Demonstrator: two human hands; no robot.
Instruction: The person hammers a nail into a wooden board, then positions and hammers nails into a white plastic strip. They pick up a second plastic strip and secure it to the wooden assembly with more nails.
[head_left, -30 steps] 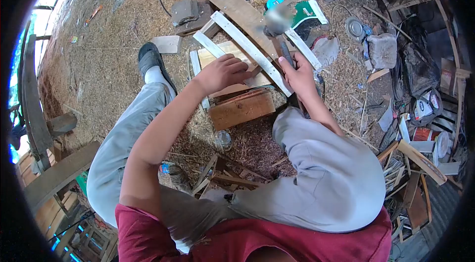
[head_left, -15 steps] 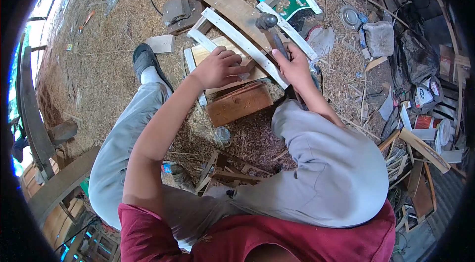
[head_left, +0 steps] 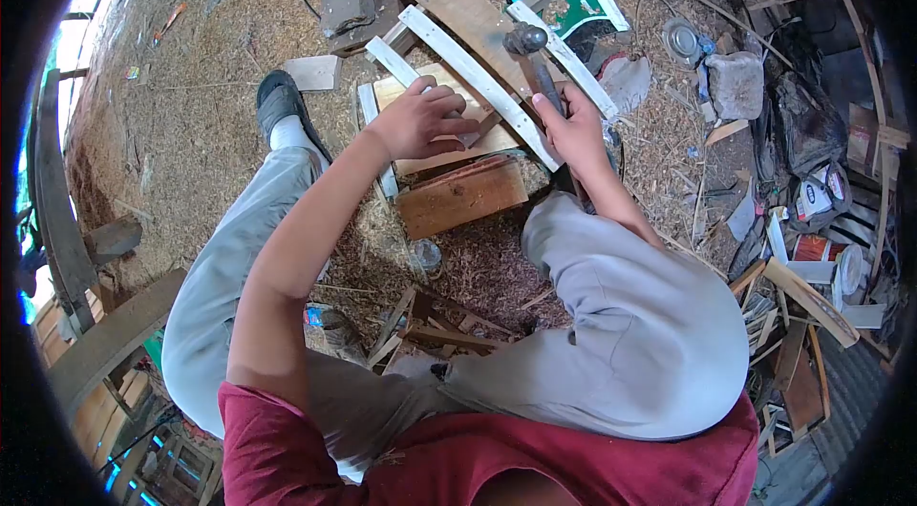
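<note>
My right hand (head_left: pixel 575 129) is wrapped round the handle of a hammer (head_left: pixel 526 40), its dark head raised over the wood pieces. My left hand (head_left: pixel 427 119) is bent over a pale board (head_left: pixel 420 160), its fingers curled close together; what they hold, if anything, is hidden. A long white strip with small holes (head_left: pixel 478 76) slants between the hands. A shorter white strip (head_left: pixel 392 61) lies by my left fingers. Just below my hands sits a reddish-brown wood block (head_left: pixel 463 200).
A wide plank (head_left: pixel 449 2) lies beyond the strips, beside another white strip (head_left: pixel 573 62). Grey blocks (head_left: pixel 348 11) rest further left. A metal lid (head_left: pixel 681 38), a pale stone-like block (head_left: pixel 735 84) and wood scraps (head_left: pixel 812 301) are on the right.
The view has shifted slightly, so the floor objects sit a little differently. Both hands keep nearly the same pose, and the hammer is still raised.
</note>
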